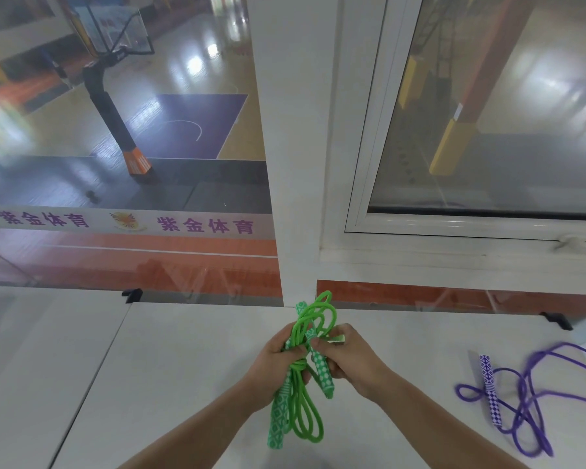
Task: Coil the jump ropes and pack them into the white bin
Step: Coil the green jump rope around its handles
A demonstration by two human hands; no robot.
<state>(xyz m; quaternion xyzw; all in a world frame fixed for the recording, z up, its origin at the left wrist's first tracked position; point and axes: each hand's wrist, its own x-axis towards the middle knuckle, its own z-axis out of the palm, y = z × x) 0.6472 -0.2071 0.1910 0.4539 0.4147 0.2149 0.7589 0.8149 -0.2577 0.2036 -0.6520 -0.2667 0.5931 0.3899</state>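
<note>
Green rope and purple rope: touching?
Apart. Head view shows bare white table between the green rope, held in both hands, and the purple rope lying rightward.

The purple characters 紫金体育 are printed twice on a white banner strip (126,223) that is fixed along the glass partition above the white table (190,360): once at the left end of the strip and once further right, near the white pillar (295,164). Between the two printings a small gold winged emblem (124,221) is placed, beneath which no lettering can be made out. A small white marking is carried on the black arm of the basketball stand (110,106) behind the glass, but it is too blurred to be read.
</note>
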